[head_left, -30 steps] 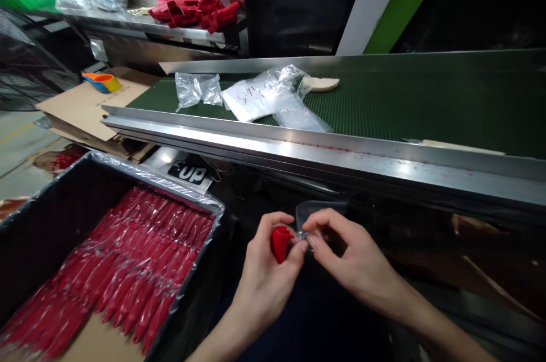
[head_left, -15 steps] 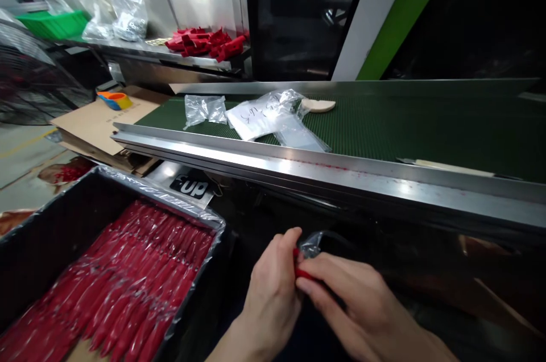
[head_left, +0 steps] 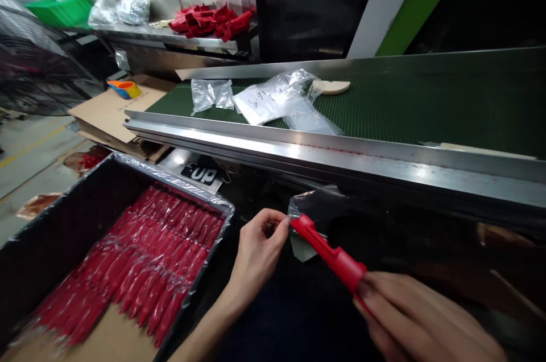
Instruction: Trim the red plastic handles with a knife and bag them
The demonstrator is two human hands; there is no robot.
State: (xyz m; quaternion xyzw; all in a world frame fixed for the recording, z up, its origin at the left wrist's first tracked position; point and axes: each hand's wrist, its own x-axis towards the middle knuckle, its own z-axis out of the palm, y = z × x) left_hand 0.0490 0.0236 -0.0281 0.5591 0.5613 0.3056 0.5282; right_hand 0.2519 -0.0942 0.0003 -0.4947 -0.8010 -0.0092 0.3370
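My right hand (head_left: 409, 308) is wrapped round the lower end of a red plastic part (head_left: 333, 251), which slants up to the left. Thumb and forefinger of my left hand (head_left: 262, 242) pinch a clear plastic bag (head_left: 315, 202) at the part's upper tip. The bag hangs loosely behind and around that tip. To the left, a lined black box (head_left: 123, 165) holds rows of red parts in clear wrapping (head_left: 140, 259).
A green conveyor belt (head_left: 401, 100) with a metal rim (head_left: 256, 140) runs across, bearing plastic bags (head_left: 267, 103) and a beige half-round piece (head_left: 331, 87). Behind are loose red parts (head_left: 209, 20) and a green basket (head_left: 62, 11). Cardboard (head_left: 111, 108) lies at left.
My hands have moved apart, my right one down and to the right, so the red part now shows at length. The bag is more spread out, and the view has shifted slightly.
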